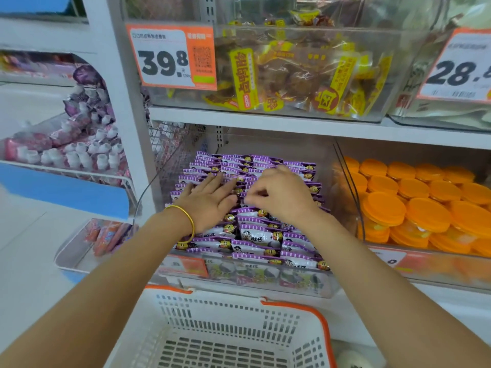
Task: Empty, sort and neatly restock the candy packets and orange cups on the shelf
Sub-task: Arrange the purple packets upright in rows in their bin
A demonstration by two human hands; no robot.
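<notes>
Purple and white candy packets [255,235] stand in tidy overlapping rows inside a clear bin [300,288] on the middle shelf. My left hand [210,197] lies flat on the packets with straight fingers, a yellow band on its wrist. My right hand [281,195] rests on the packets beside it, fingers curled down and thumb tucked near the packet tops; whether it pinches one I cannot tell. Orange cups [414,197] with flat lids are stacked in the neighbouring clear bin to the right.
A white basket with an orange rim [324,325] sits below the shelf, nothing visible inside. Above are bins of yellow snack packs [292,75] with price tags. Pink and purple pouches [79,144] fill the left rack.
</notes>
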